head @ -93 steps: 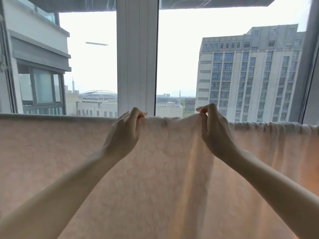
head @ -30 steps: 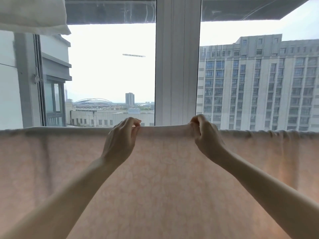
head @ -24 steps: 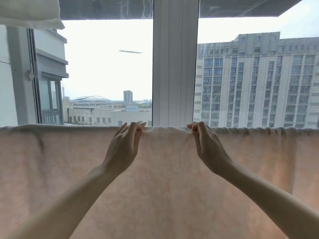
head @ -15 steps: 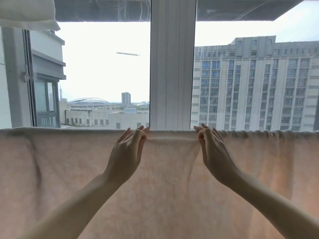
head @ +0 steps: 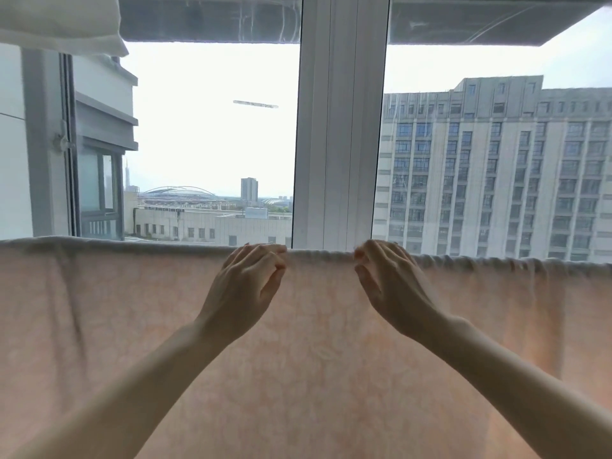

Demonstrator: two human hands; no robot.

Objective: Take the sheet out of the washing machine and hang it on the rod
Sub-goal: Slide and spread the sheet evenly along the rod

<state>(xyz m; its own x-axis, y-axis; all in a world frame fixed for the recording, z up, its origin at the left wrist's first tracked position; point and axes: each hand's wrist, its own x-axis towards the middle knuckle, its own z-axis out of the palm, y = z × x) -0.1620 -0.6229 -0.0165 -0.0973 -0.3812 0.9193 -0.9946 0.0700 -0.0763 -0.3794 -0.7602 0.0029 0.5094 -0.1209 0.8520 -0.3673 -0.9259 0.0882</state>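
Sheet, thin peach fabric, draped flat; left hand and right hand fingers relaxed, empty.

Hanging over a rod, hidden under the fold: a pale pink sheet, spreading wide from left to right. Lying smooth along the top on the left, bunching into small wrinkles on the right.

a high-rise home balcony: sheet drying before window frame, apartment block opposite
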